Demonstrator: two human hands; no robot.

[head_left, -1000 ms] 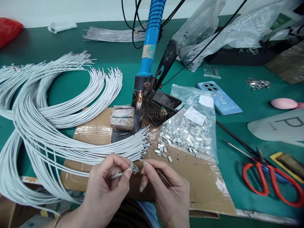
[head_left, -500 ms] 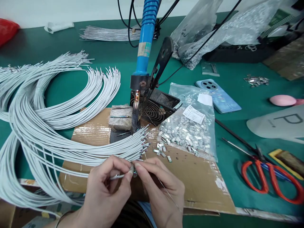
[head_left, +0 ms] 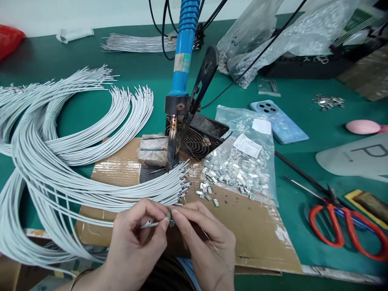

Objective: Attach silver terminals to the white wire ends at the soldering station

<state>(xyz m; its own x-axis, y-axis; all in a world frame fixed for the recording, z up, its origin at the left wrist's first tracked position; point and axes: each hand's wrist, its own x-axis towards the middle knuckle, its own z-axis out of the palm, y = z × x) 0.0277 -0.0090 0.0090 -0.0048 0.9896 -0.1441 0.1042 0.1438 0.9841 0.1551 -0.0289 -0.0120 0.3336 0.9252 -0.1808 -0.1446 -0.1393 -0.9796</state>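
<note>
A cardboard sheet (head_left: 242,230) lies at the table's (head_left: 91,52) near edge. Wires (head_left: 60,161) curl over its left side, and a bag of clips (head_left: 242,161) lies on its right. Scissors (head_left: 342,226) lie right of it, with a phone (head_left: 279,121) behind the bag.

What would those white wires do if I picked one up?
Probably bend but not flop: the wires lie in smooth, springy-looking arcs. Likely light, since the left hand pinches one with just its fingertips. If you straightened it, it might spring back toward its curve.
</note>
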